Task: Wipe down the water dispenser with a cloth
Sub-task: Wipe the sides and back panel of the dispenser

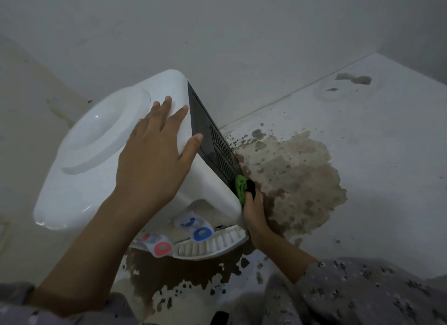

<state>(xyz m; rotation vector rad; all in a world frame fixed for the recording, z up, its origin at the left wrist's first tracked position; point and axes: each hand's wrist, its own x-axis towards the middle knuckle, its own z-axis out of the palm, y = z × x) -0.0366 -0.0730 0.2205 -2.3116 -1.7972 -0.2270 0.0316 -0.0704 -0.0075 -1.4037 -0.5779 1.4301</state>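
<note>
Water dispenser (pixel 96 155) sits at 9 o'clock, my left hand (pixel 154 155) flat on top, fingers spread.
My right hand (pixel 255 211) grips the green cloth (pixel 240 188) against its black side panel (pixel 210 136), 4 o'clock. A brown stain (pixel 297 174) spreads at 3; the taps (pixel 202 232) and drip tray (pixel 210 242) poke out at 6.

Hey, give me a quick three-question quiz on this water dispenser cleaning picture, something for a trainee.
1. True or false: the left hand lies flat on top of the water dispenser.
2. What colour is the cloth held by the right hand? A) red B) green C) white
3. Fill the gap: beside the blue tap, the other tap is coloured ___.

Key: 1 true; 2 B; 3 red.
</note>
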